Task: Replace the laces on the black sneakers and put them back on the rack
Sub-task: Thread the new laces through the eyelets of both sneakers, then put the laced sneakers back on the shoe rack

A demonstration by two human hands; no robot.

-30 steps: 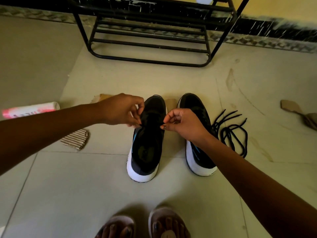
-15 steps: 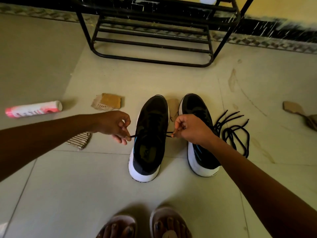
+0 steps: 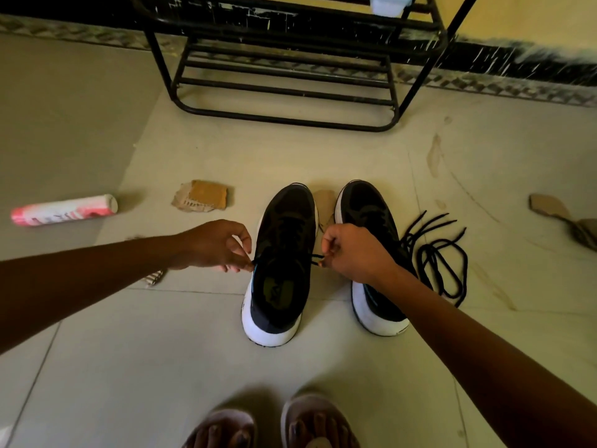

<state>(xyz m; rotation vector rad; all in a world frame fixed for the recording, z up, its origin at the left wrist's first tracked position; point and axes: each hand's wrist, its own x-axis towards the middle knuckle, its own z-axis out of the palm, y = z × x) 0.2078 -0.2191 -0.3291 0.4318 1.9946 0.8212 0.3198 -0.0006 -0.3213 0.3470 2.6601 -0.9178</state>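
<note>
Two black sneakers with white soles stand side by side on the tiled floor, toes pointing away from me. My left hand [image 3: 219,245] pinches one end of a black lace at the left side of the left sneaker [image 3: 279,270]. On that shoe's right side, my right hand [image 3: 352,252] pinches the other lace end. The lace runs across the shoe's upper eyelets. My right forearm covers part of the right sneaker [image 3: 368,215]. A loose black lace [image 3: 436,257] lies coiled on the floor to its right. The black metal shoe rack [image 3: 284,92] stands beyond the shoes.
A pink and white tube [image 3: 64,210] lies on the floor at the left. Cardboard scraps [image 3: 202,195] sit near the left shoe's toe, and more cardboard scraps [image 3: 555,210] lie at the far right. My feet in sandals [image 3: 274,425] are at the bottom edge.
Both hands came down from the tongue area and drew the lace ends outward to either side of the left sneaker. The camera tilted slightly.
</note>
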